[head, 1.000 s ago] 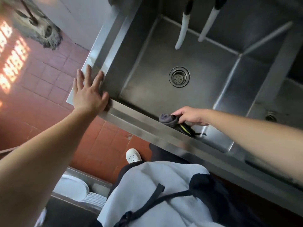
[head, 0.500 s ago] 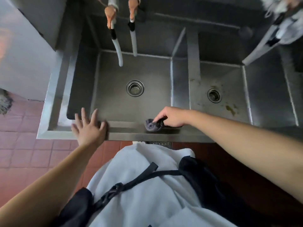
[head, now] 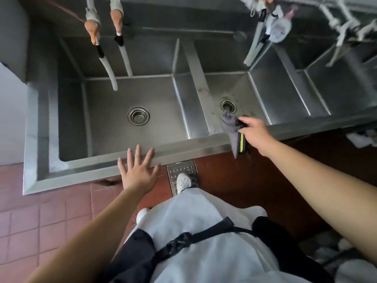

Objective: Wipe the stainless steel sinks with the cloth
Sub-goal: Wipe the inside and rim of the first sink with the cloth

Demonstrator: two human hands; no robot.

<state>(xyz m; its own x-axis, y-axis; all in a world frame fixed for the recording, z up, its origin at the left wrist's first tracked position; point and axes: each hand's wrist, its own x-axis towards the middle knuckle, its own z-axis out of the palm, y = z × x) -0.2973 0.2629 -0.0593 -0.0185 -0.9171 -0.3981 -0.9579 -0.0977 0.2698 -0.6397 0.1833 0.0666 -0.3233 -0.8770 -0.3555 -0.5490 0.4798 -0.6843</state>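
A row of stainless steel sinks fills the upper view. The left basin has a round strainer drain. The middle basin has a stained floor around its drain. My right hand grips a grey cloth with a black and yellow-green stripe. The cloth hangs over the front rim of the middle basin, its top end near that drain. My left hand lies flat, fingers spread, on the front rim of the left basin.
Two white hoses hang from taps over the left basin. More hoses and taps hang above the right basins. Pink floor tiles lie to the left. A perforated floor drain sits under my white shoe.
My right hand has carried the cloth rightward from the left basin's front rim to the middle basin. My left hand slid right along the rim. The view shifted right.
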